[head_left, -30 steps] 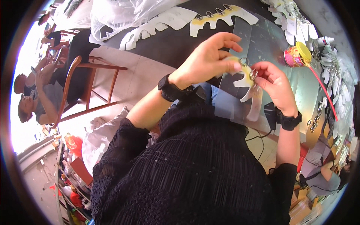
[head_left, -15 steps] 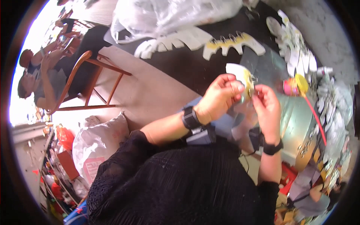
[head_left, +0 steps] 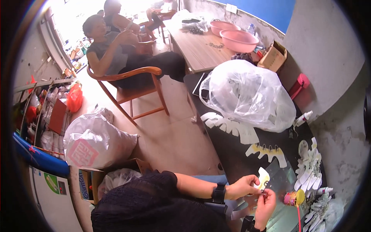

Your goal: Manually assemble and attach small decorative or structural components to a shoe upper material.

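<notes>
My left hand [head_left: 243, 188] pinches a curved white piece with a yellow area [head_left: 263, 176], which stands up from the fingers. Close against its lower end, my right hand [head_left: 265, 208] has thumb and fingers pressed together on something small and dark that I cannot make out. Beyond the hands, on the black table, lies a toothed white-and-yellow strip [head_left: 256, 150] with several wire loops along one edge. A plain white toothed strip [head_left: 247, 134] lies behind it. Right of my hands is a pink jar with a yellow lid [head_left: 290, 198], a red stick [head_left: 299, 218] beside it.
A big clear plastic bag [head_left: 251, 96] covers the table's far part. White cut pieces [head_left: 310, 166] are heaped at the right, near a small white bottle [head_left: 303, 118]. Left of the table are a wooden chair [head_left: 145, 70] with a seated person and a white sack [head_left: 98, 139].
My view has swung up and left, bringing in more of the room and shifting the hands lower in the picture. Both hands stay together at the white-and-yellow piece.
</notes>
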A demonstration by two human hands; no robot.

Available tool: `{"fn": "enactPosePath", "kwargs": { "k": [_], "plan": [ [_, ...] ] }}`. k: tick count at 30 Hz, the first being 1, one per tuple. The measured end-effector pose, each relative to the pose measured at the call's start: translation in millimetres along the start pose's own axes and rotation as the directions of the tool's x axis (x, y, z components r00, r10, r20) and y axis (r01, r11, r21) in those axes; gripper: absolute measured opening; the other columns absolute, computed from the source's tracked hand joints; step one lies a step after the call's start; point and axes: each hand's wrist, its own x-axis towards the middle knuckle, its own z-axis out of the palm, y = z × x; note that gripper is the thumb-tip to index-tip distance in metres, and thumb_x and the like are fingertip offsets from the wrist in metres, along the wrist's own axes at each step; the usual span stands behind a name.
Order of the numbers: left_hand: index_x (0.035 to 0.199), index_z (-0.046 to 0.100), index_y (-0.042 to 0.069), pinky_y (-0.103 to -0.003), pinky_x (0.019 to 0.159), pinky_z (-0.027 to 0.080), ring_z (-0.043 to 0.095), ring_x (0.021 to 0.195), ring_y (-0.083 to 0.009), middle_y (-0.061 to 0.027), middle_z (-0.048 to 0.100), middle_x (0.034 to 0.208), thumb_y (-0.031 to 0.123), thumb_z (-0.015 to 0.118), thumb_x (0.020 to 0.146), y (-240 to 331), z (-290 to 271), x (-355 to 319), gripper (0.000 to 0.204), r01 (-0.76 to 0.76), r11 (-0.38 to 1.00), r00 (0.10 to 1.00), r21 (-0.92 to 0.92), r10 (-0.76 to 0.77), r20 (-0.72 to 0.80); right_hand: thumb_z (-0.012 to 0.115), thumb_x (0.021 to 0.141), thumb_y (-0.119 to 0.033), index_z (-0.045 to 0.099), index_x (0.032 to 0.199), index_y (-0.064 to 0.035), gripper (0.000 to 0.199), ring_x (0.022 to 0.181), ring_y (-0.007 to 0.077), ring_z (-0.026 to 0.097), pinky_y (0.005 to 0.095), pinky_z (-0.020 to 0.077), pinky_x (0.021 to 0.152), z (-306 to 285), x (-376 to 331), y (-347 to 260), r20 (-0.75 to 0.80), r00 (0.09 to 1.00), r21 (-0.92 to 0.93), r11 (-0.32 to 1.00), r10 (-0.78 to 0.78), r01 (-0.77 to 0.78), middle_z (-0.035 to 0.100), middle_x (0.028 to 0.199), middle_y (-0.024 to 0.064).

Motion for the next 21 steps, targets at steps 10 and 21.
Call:
{"fn": "enactPosePath", "kwargs": {
  "k": [10,21],
  "plan": [
    [0.094,0.044,0.008,-0.021,0.058,0.040,0.049,0.072,-0.0064,-0.0004,0.051,0.083,0.010,0.071,0.076,0.2,5.6,3.5,0.033,0.098,0.995,0.994,-0.018,-0.099,-0.035,0.056,0.082,0.004,0.053,0.105,-0.0035,0.025,0.092,0.0269,0.055,0.0331,0.0471,0.080,-3.4,-7.0,-24.5,0.012,0.997,-0.380,0.922,-0.081,0.079,0.052,0.107,0.0142],
    [0.101,0.044,0.006,-0.025,0.061,0.042,0.048,0.076,-0.0101,-0.0044,0.049,0.088,0.013,0.070,0.077,-3.3,0.5,8.7,0.037,0.050,0.997,0.996,-0.053,-0.054,-0.077,0.053,0.088,-0.001,0.058,0.104,0.0045,0.017,0.102,0.0230,0.055,0.0303,0.0460,0.086,4.4,-5.8,-28.1,0.031,0.985,-0.251,0.952,-0.172,0.174,0.050,0.122,0.0146]
  ]
}}
